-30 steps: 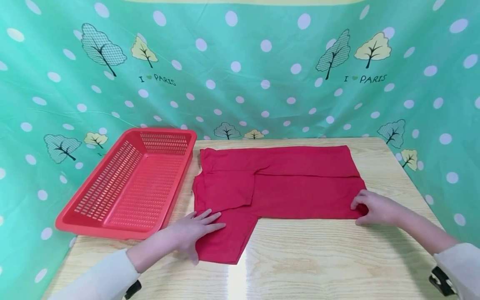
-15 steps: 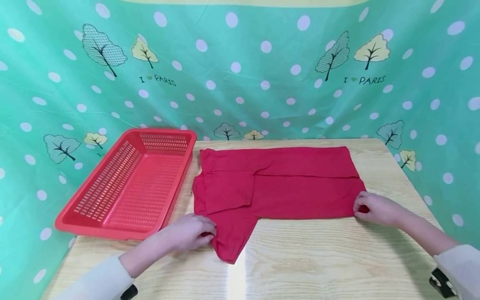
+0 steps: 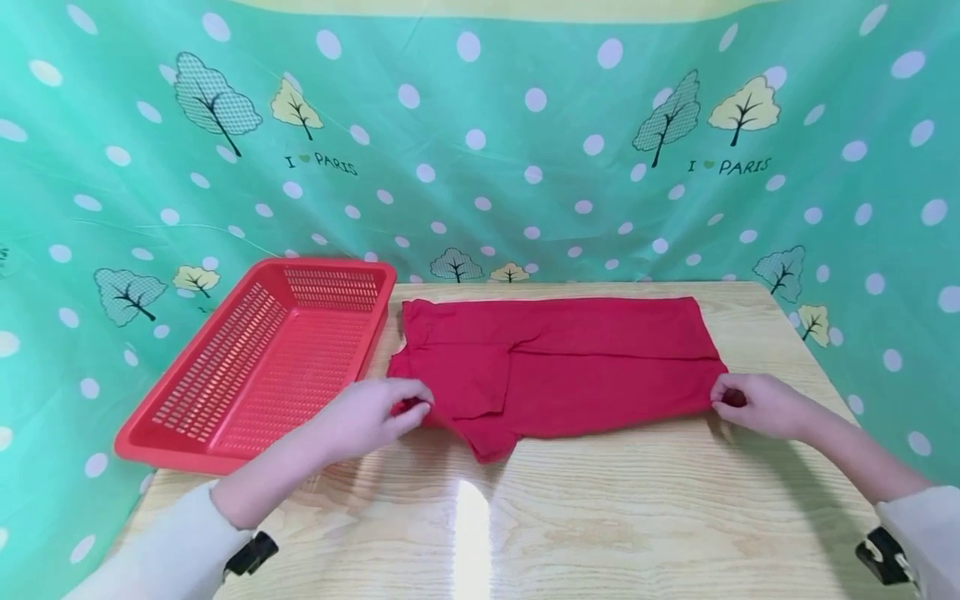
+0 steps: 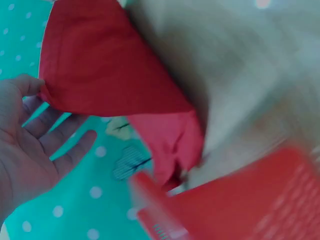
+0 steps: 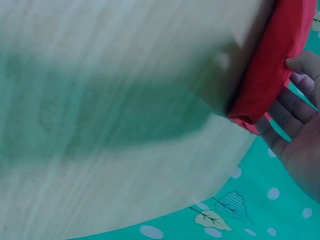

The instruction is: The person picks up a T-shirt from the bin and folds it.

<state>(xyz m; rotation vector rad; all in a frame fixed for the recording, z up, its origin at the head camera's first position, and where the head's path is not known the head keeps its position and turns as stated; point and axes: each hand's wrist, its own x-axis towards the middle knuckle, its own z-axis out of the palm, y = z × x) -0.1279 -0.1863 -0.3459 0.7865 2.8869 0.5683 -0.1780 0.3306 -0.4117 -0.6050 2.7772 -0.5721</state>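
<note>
While the red garment [image 3: 558, 367] lies partly folded on the wooden table [image 3: 637, 517], both hands hold its near edge slightly lifted. The left hand [image 3: 367, 412] pinches the cloth near the sleeve [image 3: 487, 437] between thumb and curled fingers, and the right hand [image 3: 757, 404] pinches the opposite near corner in the same way. In the left wrist view the cloth hangs from the thumb side of the hand [image 4: 25, 145], with the other fingers rather loose; in the right wrist view the fingers [image 5: 295, 107] curl under the rolled edge [image 5: 270, 70]. I judge that the step in hand is a fold of the near side over the middle, so the next move calls for both hands to carry the edge evenly away from the person. Just left of the garment stands the red plastic basket [image 3: 187, 446], and nothing lies inside it
</note>
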